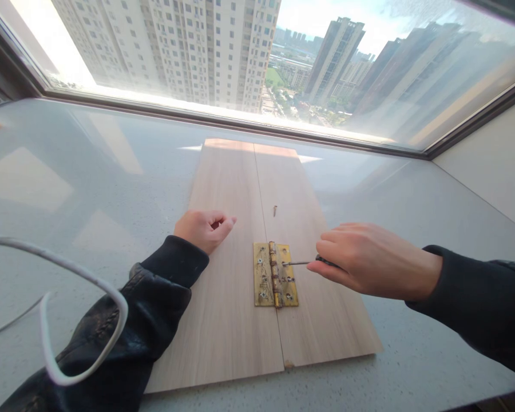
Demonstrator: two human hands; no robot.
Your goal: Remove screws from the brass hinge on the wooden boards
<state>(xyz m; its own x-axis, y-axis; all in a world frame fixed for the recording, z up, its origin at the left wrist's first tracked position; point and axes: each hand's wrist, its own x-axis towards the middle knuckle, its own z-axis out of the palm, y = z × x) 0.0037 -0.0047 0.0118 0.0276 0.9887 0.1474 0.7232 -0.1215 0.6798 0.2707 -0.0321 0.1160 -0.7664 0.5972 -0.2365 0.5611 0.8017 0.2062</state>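
A brass hinge lies opened flat across the seam between two pale wooden boards. Screw heads show in several of its holes, on both leaves. My right hand is closed around a screwdriver, whose shaft points left with its tip at a hole in the right leaf. Most of the screwdriver's handle is hidden in my fist. Over the left board, my left hand is curled closed, thumb and fingers together; whether anything is inside it is hidden. A loose screw lies on the right board above the hinge.
The boards rest on a pale speckled sill below a large window. A white cable loops across the left side, in front of my left sleeve. A white wall stands at the right.
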